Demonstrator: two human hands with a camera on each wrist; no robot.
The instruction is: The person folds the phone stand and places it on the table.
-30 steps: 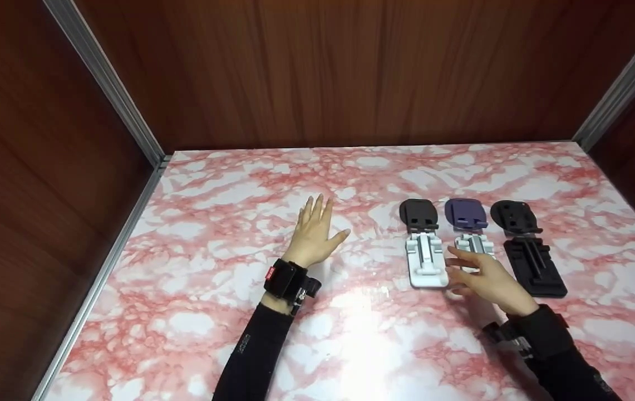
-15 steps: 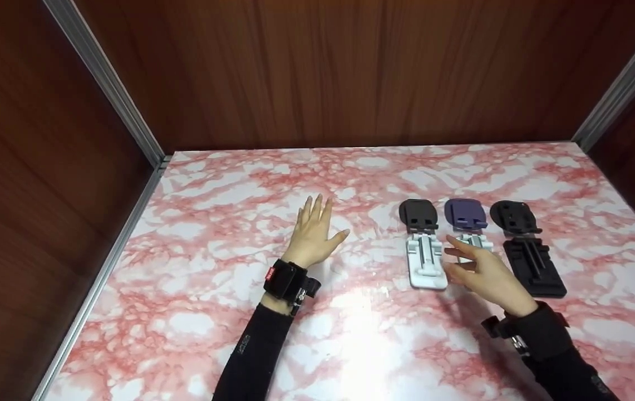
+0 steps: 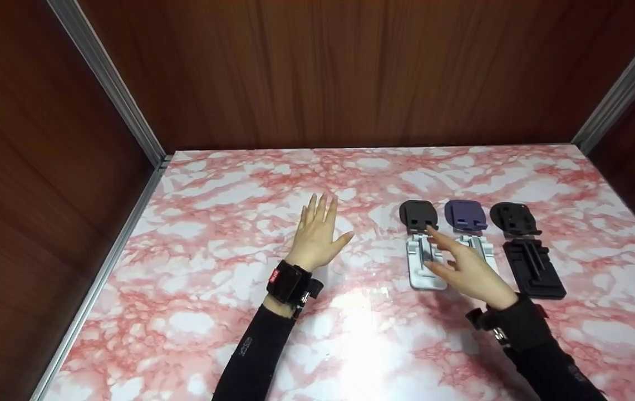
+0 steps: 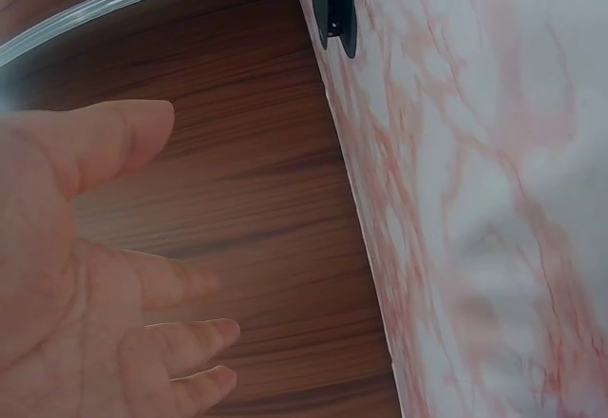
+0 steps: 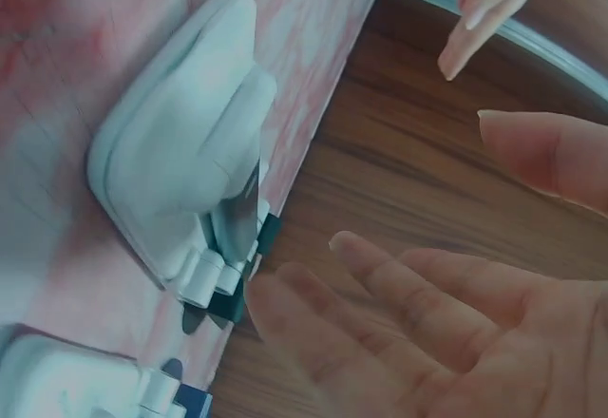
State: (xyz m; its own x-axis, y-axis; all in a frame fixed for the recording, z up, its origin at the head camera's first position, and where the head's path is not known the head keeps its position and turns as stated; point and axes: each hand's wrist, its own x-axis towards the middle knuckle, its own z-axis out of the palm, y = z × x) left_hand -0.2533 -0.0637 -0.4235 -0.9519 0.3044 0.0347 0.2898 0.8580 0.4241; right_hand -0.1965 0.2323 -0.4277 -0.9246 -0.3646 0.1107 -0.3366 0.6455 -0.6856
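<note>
Three folding phone stands lie unfolded in a row on the right of the table. The left one has a white base and a dark grey plate. The middle one pairs a white base with a purple plate, its base partly behind my right hand. The third is a black stand. My right hand is over the left and middle stands, thumb apart from fingers, holding nothing. In the right wrist view the white base is beside its fingertips. My left hand is spread, palm down, away from the stands.
The marbled pink and white table meets a wood-grain wall at its back edge. Metal rails run along the corners. A bright light reflection shows on the table between my arms.
My right hand has moved left, from the middle stand toward the left white one, with its fingers reaching farther over it. The stands have stayed in place; my left hand hardly differs.
</note>
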